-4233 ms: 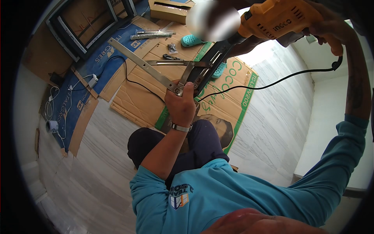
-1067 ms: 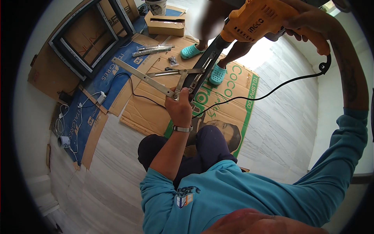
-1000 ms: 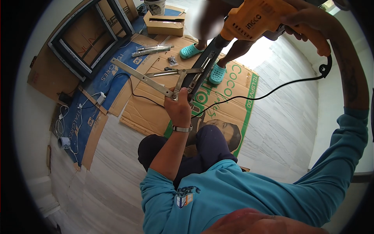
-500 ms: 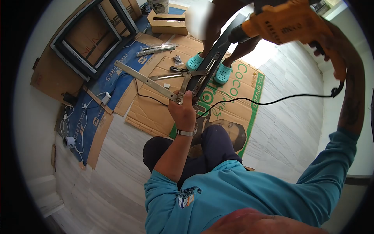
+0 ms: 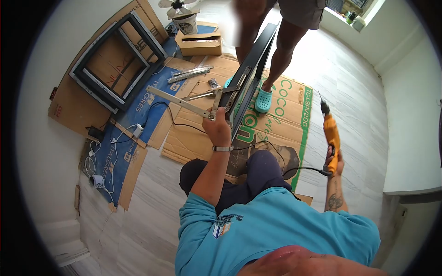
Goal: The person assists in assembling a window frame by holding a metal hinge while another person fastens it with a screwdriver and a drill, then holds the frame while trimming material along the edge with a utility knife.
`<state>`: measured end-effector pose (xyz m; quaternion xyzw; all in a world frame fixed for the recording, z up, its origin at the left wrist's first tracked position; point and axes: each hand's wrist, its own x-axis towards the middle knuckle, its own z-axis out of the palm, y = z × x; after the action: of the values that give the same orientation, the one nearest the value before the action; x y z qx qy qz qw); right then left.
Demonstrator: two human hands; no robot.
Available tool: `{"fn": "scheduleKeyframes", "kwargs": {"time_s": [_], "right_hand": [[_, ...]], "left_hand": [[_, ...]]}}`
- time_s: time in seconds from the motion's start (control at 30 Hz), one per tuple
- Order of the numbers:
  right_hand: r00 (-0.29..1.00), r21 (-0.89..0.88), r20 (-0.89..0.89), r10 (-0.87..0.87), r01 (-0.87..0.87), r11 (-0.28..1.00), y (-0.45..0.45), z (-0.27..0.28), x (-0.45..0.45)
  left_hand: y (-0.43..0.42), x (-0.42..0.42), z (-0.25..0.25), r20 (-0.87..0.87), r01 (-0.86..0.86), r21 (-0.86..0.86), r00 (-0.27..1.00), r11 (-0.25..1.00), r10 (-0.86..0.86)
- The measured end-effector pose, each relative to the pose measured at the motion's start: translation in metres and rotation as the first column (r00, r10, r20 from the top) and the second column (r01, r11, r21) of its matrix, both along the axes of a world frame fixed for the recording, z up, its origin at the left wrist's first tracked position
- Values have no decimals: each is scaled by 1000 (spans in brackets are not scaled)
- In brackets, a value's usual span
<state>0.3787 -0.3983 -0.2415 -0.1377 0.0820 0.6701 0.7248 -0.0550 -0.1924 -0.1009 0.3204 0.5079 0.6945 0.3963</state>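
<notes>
At the upper left of the frame, a silver-edged window frame is leaning against cardboard, with a white extension socket lying below it on blue sheeting. Further right, plastic-wrapped metal strips are resting near an open cardboard box.

In the middle, the left hand is gripping a metal stay hinge at its pivot, thumb uppermost; how the hidden fingers are bearing on the far side I cannot tell. The hinge's long arm is reaching out toward the upper left, while its other side is lying along a dark metal frame, which is standing on edge and slanting toward the top centre. A co-worker's leg, in a turquoise clog, is standing just beside it.

At the right, the right hand is wrapping its fingers around the handle of a yellow power drill, whose bit is pointing upward, well apart from the metalwork.

The step in hand seems to be steadying the hinge between drillings; any further hole would call for bringing the bit back to the frame.
</notes>
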Motion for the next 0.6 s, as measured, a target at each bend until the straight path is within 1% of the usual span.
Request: {"fn": "scheduleKeyframes", "kwargs": {"time_s": [0.03, 0.07, 0.1, 0.13, 0.17, 0.2, 0.23, 0.27, 0.3, 0.33, 0.37, 0.4, 0.43, 0.47, 0.5, 0.53, 0.57, 0.6], "right_hand": [[995, -5, -94, -39, 39, 999, -17, -25, -9], [980, -14, -182, -82, 81, 997, -33, -39, -21], [979, 1, -187, -87, 88, 996, -45, -48, -31], [967, -65, -205, -152, 141, 988, -58, -52, -41], [950, -130, -218, -222, 197, 972, -69, -58, -47], [951, -138, -205, -233, 208, 968, -74, -65, -51], [947, -154, -192, -259, 232, 960, -75, -68, -55], [941, -167, -180, -286, 257, 952, -72, -71, -58], [938, -150, -199, -282, 256, 955, -66, -68, -61], [949, -71, -152, -275, 267, 961, -58, -55, -70], [959, 83, -177, -222, 240, 967, -47, -60, -69], [968, 221, -191, -165, 206, 953, -39, -61, -69], [922, 236, -343, -180, 270, 933, -30, -41, -77], [850, 244, -493, -185, 339, 909, -20, -8, -88], [843, 242, -499, -201, 359, 901, -17, 21, -95], [886, 318, -419, -200, 349, 881, -13, 51, -101], [922, 391, -332, -198, 326, 861, -12, 74, -101], [965, 466, -147, -218, 262, 845, -12, 85, -96]], "left_hand": [[1, 0, -6, -56, 30, 37, 998, 999, -28], [0, -1, -5, -108, 65, 72, 992, 995, -57], [-5, 1, 5, -75, 80, 62, 994, 995, -75], [-7, -4, 8, -77, 96, 77, 993, 992, -90], [-7, -6, 3, -65, 110, 54, 992, 992, -106], [-3, -5, -2, -49, 129, 36, 991, 991, -127], [-1, -9, -3, -237, 127, 42, 965, 991, -114], [-3, -8, -6, -231, 159, 72, 963, 985, -138], [-7, -6, -3, -217, 142, 95, 969, 985, -119], [-5, -2, 1, -201, 123, 111, 975, 986, -99], [-1, 0, 4, -194, 147, 120, 973, 982, -122], [-2, -1, 2, -174, 111, 43, 979, 993, -102], [-4, 0, -2, -162, 74, -38, 984, 997, -80], [-8, -1, 1, -166, 95, -46, 981, 994, -101], [-11, -3, 12, -134, 114, -124, 982, 986, -130], [-12, -2, 21, -102, 131, -195, 983, 972, -153], [-14, 2, 23, -108, 140, -191, 981, 972, -162], [-15, 3, 25, -118, 128, -150, 982, 980, -146]]}}
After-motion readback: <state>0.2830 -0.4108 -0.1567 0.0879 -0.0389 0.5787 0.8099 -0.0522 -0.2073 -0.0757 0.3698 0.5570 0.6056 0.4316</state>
